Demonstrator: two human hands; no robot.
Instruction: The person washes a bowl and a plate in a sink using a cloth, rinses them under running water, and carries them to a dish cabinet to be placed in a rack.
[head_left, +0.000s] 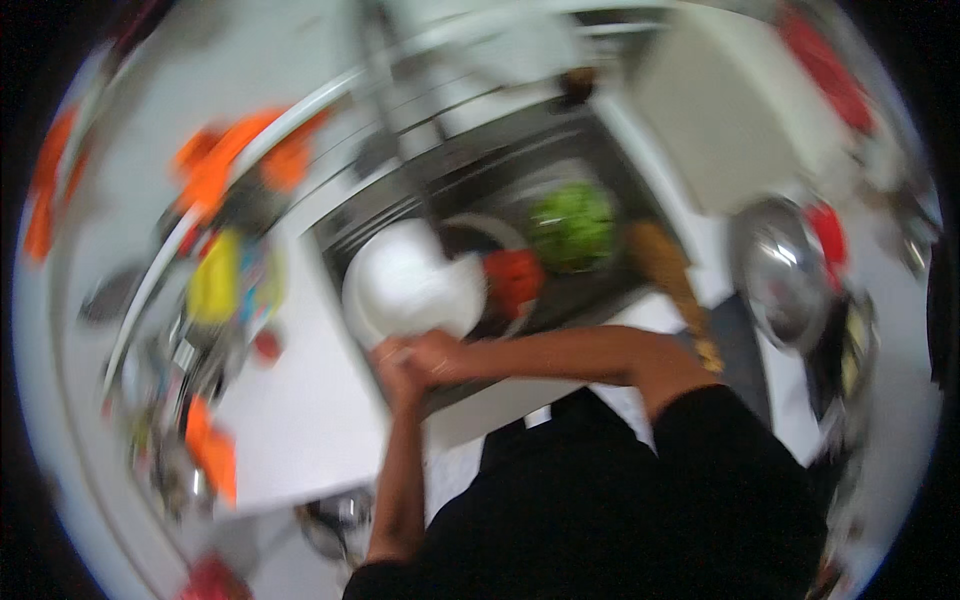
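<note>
My left hand (396, 366) and my right hand (441, 357) are close together, the fingers overlapping, at the near rim of a white round dish (412, 285). Blur hides whether either hand grips it. The dish is over the left part of a dark sink (592, 300). Just right of it, partly covered, stands a round bowl (517, 240) with something red (514, 281) at its side. Farther right in the sink, a see-through bowl holds chopped green vegetable pieces (574, 225). A grey tap (409, 161) reaches down towards the dish.
A brown cloth (664, 262) drapes over the sink's right edge. Beyond it sits a metal bowl (784, 274) beside a red object (826, 244). On the left are a white counter (300, 420), a yellow item (214, 277) and orange cloths (247, 157) over a white rail (300, 105).
</note>
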